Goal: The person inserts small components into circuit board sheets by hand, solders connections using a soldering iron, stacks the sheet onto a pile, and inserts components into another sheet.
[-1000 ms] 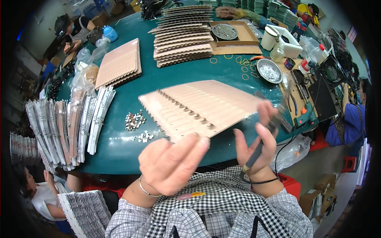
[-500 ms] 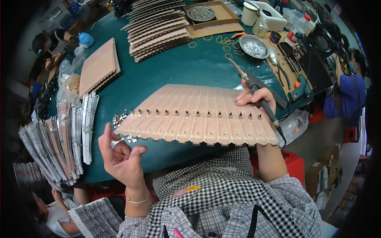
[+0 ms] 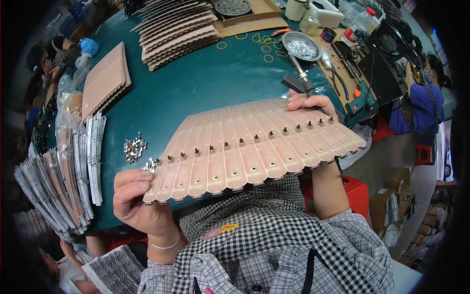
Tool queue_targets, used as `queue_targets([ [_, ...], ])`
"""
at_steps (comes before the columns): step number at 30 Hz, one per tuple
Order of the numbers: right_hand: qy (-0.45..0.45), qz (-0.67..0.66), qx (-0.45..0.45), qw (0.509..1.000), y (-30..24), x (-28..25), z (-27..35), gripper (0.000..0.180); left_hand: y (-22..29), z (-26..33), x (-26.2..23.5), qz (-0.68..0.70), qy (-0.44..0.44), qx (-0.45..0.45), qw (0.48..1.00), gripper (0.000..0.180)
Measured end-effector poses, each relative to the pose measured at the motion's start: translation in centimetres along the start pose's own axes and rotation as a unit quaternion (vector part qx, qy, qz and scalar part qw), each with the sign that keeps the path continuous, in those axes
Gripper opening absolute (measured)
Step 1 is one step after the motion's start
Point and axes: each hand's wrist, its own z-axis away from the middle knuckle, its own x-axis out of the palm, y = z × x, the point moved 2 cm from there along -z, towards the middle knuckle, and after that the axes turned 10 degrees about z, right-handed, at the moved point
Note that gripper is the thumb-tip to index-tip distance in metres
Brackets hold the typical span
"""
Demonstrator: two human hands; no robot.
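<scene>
A pink panel of joined circuit-board strips hangs tilted above the table in front of me, with a row of small black parts across it and a scalloped near edge. My left hand is closed on its near left corner, fingers on top and thumb beneath. At the far right edge my right hand grips the panel, fingers lying over it. A soldering iron sticks out beyond that hand, tip pointing away; its handle is mostly hidden by the hand and panel. Small shiny metal pieces lie heaped beside the panel's left side.
A pink panel stack and a taller one stand at the back. White strips are bundled at left. Rubber bands, a metal bowl, pliers and a bottle lie back right. Other people are nearby.
My left hand has closed on the panel's near left corner, having been apart from it. The panel has tilted and shifted nearer, its right end higher. The soldering iron has swung to point more away.
</scene>
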Motion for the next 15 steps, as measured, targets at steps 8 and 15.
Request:
queue_targets([
  [8, 0.010, 0.039, 0.011, 0.999, -0.9, 0.3, 0.2, 0.023, 0.2, 0.6, -0.2, -0.008, -0.007, -0.013, 1.000, 0.031],
  [15, 0.015, 0.030, 0.026, 0.999, -0.9, 0.4, 0.3, 0.022, 0.5, 0.5, -0.3, -0.001, -0.021, -0.020, 1.000, 0.027],
])
